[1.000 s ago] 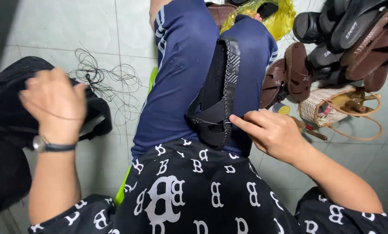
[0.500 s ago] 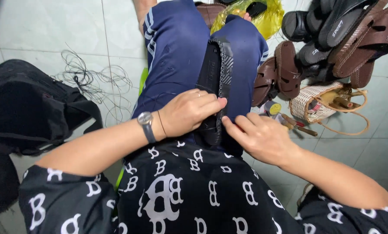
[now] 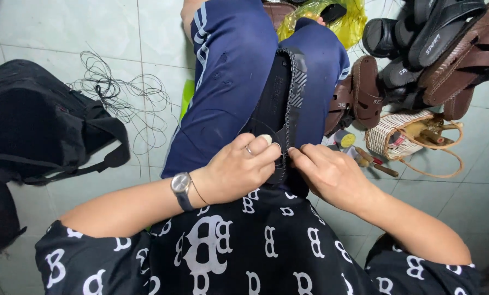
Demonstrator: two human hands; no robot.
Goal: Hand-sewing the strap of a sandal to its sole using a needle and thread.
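Observation:
A black sandal [image 3: 281, 104] stands on edge, wedged between my knees in dark blue trousers, with a stitched seam along its sole rim. My left hand [image 3: 238, 169], a watch on the wrist, grips the sandal's near end with thumb and fingers closed on it. My right hand [image 3: 327, 175] pinches the same near end from the right, fingertips touching the sole edge beside my left thumb. Whether a needle or thread sits between the fingers is too small to tell.
A black bag [image 3: 42, 131] lies on the tiled floor at left, beside a tangle of dark thread [image 3: 119, 93]. At right are several brown and black sandals [image 3: 436, 49], a small woven basket [image 3: 403, 136] with tools, and a yellow plastic bag [image 3: 321, 16].
My left hand left the black bag at left and came across to the sandal's near end. My right hand stayed at the sandal and closed its fingertips on the sole edge.

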